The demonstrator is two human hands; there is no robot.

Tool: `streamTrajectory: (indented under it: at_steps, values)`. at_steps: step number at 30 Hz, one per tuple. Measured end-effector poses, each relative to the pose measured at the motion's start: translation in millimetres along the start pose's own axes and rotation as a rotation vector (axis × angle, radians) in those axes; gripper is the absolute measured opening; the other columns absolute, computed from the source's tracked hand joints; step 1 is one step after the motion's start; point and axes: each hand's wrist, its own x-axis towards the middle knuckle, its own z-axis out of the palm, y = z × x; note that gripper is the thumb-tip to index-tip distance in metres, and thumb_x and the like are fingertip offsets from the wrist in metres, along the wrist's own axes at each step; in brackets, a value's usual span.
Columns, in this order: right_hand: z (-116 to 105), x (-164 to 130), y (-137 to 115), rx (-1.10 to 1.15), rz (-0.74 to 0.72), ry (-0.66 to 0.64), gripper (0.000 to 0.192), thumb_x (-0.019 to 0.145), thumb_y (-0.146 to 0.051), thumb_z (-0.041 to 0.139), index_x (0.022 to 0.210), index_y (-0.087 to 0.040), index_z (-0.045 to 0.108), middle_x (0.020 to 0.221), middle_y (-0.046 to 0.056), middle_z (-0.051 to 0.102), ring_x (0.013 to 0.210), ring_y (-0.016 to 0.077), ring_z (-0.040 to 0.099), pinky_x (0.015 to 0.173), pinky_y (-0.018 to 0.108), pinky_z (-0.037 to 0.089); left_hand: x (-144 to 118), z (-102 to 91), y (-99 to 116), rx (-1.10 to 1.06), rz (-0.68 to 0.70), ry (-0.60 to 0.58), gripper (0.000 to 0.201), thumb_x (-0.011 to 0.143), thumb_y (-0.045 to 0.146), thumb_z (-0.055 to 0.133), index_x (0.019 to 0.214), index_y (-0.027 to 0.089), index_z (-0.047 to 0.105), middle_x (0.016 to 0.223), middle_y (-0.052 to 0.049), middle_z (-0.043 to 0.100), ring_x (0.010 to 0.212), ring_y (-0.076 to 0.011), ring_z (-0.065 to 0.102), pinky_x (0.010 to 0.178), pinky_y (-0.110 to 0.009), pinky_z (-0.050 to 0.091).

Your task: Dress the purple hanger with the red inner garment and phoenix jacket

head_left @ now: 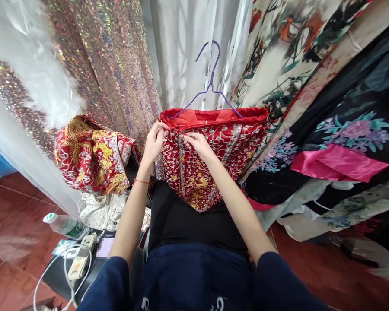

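A red skirt [201,179] with silver and gold embroidery lies over my black-clothed lap, its top edge raised in front of me. Inside the plain red lining at that edge is the lower part of a purple wire hanger [211,84]. My left hand [155,140] pinches the skirt's top left corner, thumb and index finger closed on the cloth. Just right of it, my right hand [196,142] has its fingertips pressed together at the front, beside a vertical seam. Any small fastener between those fingertips is too small to make out.
On the left, a folded red embroidered garment [92,157] rests above white dotted cloth [100,211]. A plastic bottle [66,225], a power strip [81,257] and white cables lie on a black seat [56,276]. Sequinned cloth [116,56] and black floral clothes [353,99] hang around.
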Motion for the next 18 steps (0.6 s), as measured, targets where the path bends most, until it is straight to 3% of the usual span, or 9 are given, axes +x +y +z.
streamTrajectory:
  at_steps: [3,6,8,10,13,18]
  values:
    - [0,0,1,-0.024,0.097,0.048,0.02,0.09,-0.032,0.059,0.085,-0.015,0.067,0.057,-0.008,0.045,0.041,0.0022,0.028,0.039,0.017,0.019,-5,-6.9,15,0.374,-0.114,-0.029,0.025,0.087,0.021,0.05,0.072,0.02,0.07,0.062,-0.002,0.058,0.063,-0.0171,0.053,0.064,-0.029,0.038]
    - [-2,-2,3,-0.079,0.103,0.067,0.013,0.087,-0.028,0.062,0.086,-0.016,0.065,0.053,-0.008,0.047,0.041,0.0032,0.031,0.039,0.016,0.019,-7,-6.9,23,0.621,-0.142,0.191,0.018,0.086,0.023,0.057,0.082,0.021,0.075,0.07,-0.005,0.062,0.073,-0.0218,0.058,0.069,-0.032,0.038]
    - [-4,-6,4,-0.114,0.09,0.013,0.012,0.077,-0.025,0.072,0.083,-0.015,0.068,0.052,-0.006,0.051,0.044,0.0043,0.037,0.041,0.016,0.024,-4,-2.6,22,0.507,-0.058,0.349,0.021,0.091,0.028,0.056,0.091,0.022,0.076,0.078,-0.005,0.065,0.077,-0.0205,0.059,0.073,-0.032,0.039]
    - [-4,-11,1,-0.14,0.033,-0.112,0.017,0.072,-0.029,0.078,0.081,-0.015,0.071,0.056,-0.004,0.056,0.047,0.0047,0.04,0.043,0.018,0.027,0,3.0,17,0.271,0.025,0.423,0.023,0.094,0.034,0.056,0.091,0.023,0.076,0.079,-0.004,0.066,0.076,-0.018,0.058,0.074,-0.031,0.041]
    - [-3,-15,-6,-0.129,-0.084,-0.204,0.03,0.074,-0.046,0.074,0.087,-0.018,0.074,0.067,-0.003,0.062,0.049,0.0052,0.04,0.045,0.02,0.031,4,8.6,7,-0.059,0.128,0.292,0.024,0.093,0.037,0.058,0.087,0.023,0.077,0.083,-0.003,0.07,0.079,-0.0162,0.06,0.075,-0.03,0.044]
    - [-4,-14,-14,-0.203,-0.243,-0.013,0.043,0.08,-0.059,0.065,0.101,-0.023,0.075,0.076,0.0,0.064,0.052,0.0082,0.04,0.049,0.024,0.034,2,4.9,2,-0.121,0.117,-0.165,0.02,0.079,0.039,0.075,0.076,0.02,0.077,0.073,-0.001,0.065,0.062,-0.0113,0.049,0.062,-0.028,0.038]
